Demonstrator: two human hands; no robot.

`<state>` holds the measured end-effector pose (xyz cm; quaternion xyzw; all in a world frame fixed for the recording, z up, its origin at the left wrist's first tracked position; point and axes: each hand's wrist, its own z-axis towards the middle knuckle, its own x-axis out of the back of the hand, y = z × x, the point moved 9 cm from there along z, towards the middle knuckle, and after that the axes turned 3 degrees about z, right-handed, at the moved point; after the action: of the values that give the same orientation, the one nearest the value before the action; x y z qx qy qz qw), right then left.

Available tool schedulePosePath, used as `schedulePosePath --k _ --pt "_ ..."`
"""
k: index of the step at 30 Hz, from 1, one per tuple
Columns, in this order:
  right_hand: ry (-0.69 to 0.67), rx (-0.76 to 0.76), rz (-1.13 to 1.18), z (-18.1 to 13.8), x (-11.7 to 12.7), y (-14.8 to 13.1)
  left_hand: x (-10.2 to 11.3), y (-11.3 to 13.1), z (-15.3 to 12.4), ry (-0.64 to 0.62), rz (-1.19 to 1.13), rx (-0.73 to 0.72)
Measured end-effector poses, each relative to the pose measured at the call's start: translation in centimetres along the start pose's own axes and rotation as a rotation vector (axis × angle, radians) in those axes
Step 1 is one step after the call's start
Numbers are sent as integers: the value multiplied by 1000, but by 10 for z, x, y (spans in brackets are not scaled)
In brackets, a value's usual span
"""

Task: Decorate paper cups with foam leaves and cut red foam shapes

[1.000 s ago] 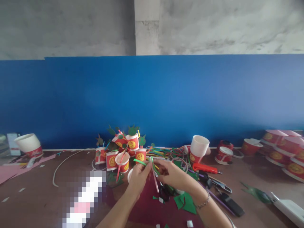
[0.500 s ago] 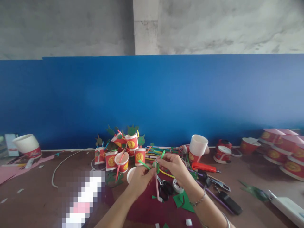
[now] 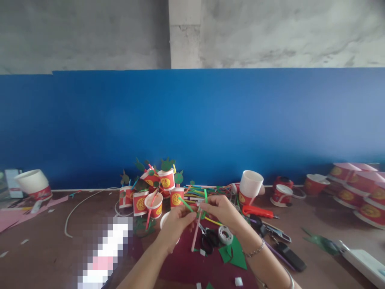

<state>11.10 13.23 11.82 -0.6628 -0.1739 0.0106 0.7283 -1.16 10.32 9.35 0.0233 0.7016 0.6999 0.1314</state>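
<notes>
Straws [image 3: 205,196], green, pinched in left hand [image 3: 177,223] and right hand [image 3: 221,211]; red cups [image 3: 177,192] bear yellow emblems [image 3: 140,204] (lettering unreadable).

The scissors [image 3: 210,237] looked of smooth black plastic at one end and of shiny metal at the other. Just left of the scissors, the pink straw [image 3: 196,236] seemed of thin, smooth plastic. To their right, the green scraps [image 3: 239,255] were of matt paper. Beyond the scissors, the blue panel [image 3: 192,128] was smooth with a faint gloss, and farther behind, the wall [image 3: 270,32] was rough, matt concrete.
</notes>
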Motion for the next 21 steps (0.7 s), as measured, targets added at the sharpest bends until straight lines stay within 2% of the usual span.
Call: schedulePosePath --k 4,7,10,16,21 --pt "-16 3 36 1 3 -1 6 0 0 78 -177 -21" --pt "-60 12 52 -1 -2 -4 7 -5 1 70 -256 -16" --pt "-106 -4 58 -5 -7 -6 1 -15 1 21 -332 57" --pt "-229 -43 72 -10 -24 -3 -6 -24 -3 -45 -245 203" --pt "-211 -40 44 -10 -25 -2 1 -25 -2 24 -247 206"
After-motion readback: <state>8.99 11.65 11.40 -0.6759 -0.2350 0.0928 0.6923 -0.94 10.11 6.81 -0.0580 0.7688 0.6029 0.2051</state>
